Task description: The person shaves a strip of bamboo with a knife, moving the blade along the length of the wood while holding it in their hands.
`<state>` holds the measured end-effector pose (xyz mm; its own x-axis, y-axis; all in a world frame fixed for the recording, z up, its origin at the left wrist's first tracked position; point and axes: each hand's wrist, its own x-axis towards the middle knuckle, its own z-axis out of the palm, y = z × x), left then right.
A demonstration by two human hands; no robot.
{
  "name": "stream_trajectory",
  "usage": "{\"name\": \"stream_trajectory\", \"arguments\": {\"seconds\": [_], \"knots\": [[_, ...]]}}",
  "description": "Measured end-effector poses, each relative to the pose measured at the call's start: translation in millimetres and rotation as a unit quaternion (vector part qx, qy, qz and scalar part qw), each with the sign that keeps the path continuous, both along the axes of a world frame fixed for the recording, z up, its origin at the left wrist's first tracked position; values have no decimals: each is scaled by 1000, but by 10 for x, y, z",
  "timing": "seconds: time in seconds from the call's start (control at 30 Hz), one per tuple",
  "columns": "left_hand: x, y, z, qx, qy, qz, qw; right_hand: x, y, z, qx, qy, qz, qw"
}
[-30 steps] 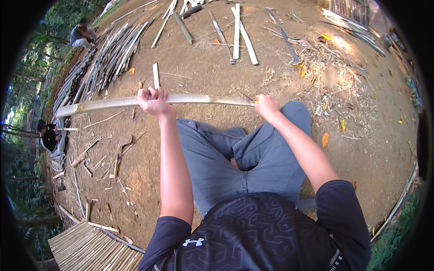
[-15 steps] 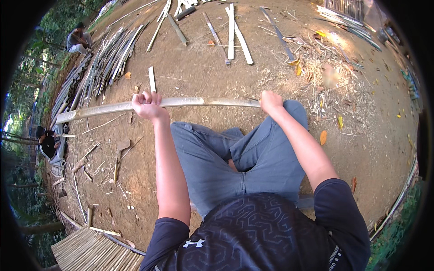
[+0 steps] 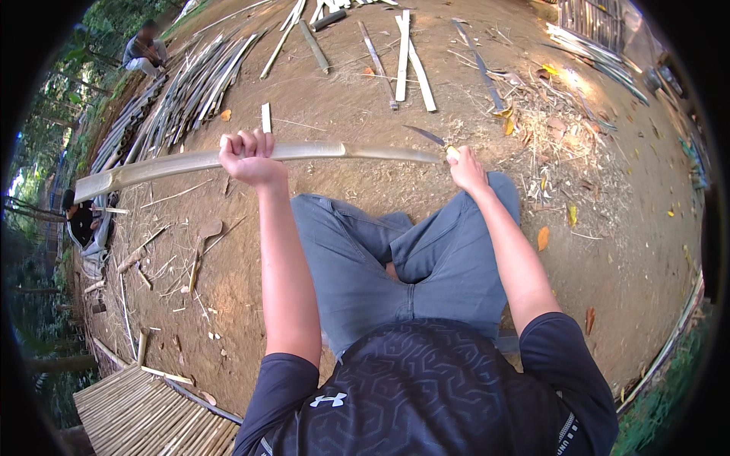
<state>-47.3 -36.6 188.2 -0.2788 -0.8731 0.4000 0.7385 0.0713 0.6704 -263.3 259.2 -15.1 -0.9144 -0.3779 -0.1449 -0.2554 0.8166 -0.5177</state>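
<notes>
A long split bamboo strip (image 3: 312,150) lies crosswise above my folded legs, its hollow inner side showing. My left hand (image 3: 250,158) is closed around it left of the middle, fingers curled over the top. In my right hand (image 3: 467,169) is a knife (image 3: 430,136), gripped by its pale handle. The dark, narrow blade points up and left, just apart from the strip's right end. That right hand is above my right knee and does not touch the bamboo.
Split bamboo strips (image 3: 199,83) are heaped at the far left, with pale slats (image 3: 402,61) ahead. Shavings and dry leaves (image 3: 559,137) litter the right. A wooden mallet-like tool (image 3: 204,242) lies at left, near a bamboo-slat platform (image 3: 152,414). Two people sit at the left edge.
My right hand has come away from the strip's right end, and the knife blade now shows clear of it. The strip has shifted slightly leftward in my left hand.
</notes>
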Motion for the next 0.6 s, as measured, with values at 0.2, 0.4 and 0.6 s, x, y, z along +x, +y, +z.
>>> {"name": "stream_trajectory", "arguments": {"seconds": [0.2,0.4,0.6], "knots": [[315,-174,285,-28,11,-94,995,-49,-247,-302,-132,-146,55,979],[447,-145,236,-68,-41,-98,992,547,-835,-266,-164,-206,162,951],[219,-112,346,-80,-65,-111,988,585,-898,-411,-98,-140,129,977]]}}
